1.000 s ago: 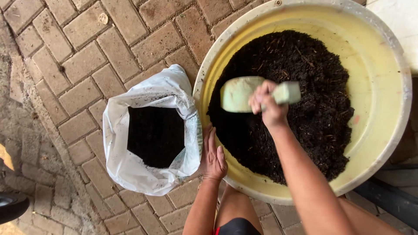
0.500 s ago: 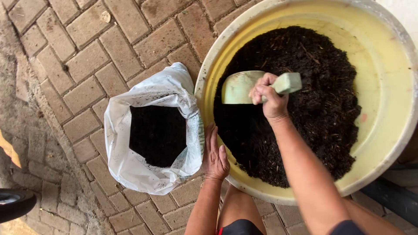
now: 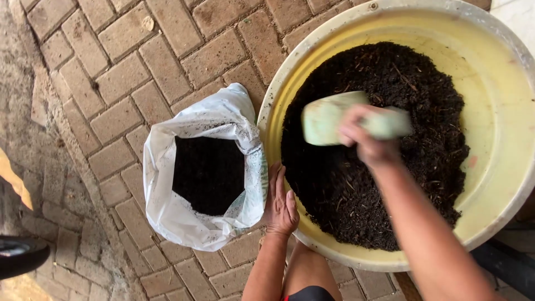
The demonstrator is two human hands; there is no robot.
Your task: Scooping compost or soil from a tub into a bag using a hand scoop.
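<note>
A wide yellow basin [image 3: 501,111] holds a heap of dark soil [image 3: 390,167]. My right hand [image 3: 365,142] grips the handle of a pale green scoop [image 3: 326,120] held just above the soil, its mouth pointing left. My left hand [image 3: 281,203] rests flat against the side of a white plastic bag [image 3: 200,234], between the bag and the basin's rim. The bag stands with its mouth agape and has dark soil [image 3: 206,175] inside.
The ground is brick paving [image 3: 111,83]. A dark rounded object [image 3: 19,256] lies at the lower left edge. My knee [image 3: 304,278] shows at the bottom between bag and basin. A dark pipe or bar [image 3: 504,262] lies at the lower right.
My right hand has carried the scoop slightly left and lower over the soil, and it is blurred with motion. My left hand stays against the bag.
</note>
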